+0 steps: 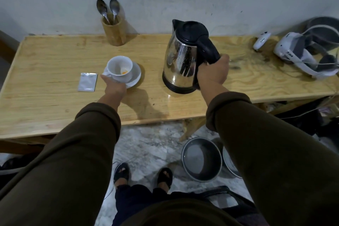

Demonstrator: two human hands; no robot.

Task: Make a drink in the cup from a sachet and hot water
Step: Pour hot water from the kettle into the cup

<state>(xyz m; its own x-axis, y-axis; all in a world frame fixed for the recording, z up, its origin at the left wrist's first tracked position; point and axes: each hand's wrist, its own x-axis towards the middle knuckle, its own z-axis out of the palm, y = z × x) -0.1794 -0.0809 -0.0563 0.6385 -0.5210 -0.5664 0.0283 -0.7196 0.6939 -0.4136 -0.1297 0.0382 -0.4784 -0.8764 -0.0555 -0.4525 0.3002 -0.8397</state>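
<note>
A white cup stands on a white saucer on the wooden table, with a bit of orange powder at its bottom. My left hand grips the saucer's near edge, just under the cup's handle. A silver sachet lies flat to the left of the saucer. To the right, a steel kettle with a black lid rests on the table or just above it, and my right hand is closed around its black handle.
A wooden holder with two spoons stands at the back by the wall. A white headset and a small white device lie at the table's right end. Metal bowls sit on the floor near my feet.
</note>
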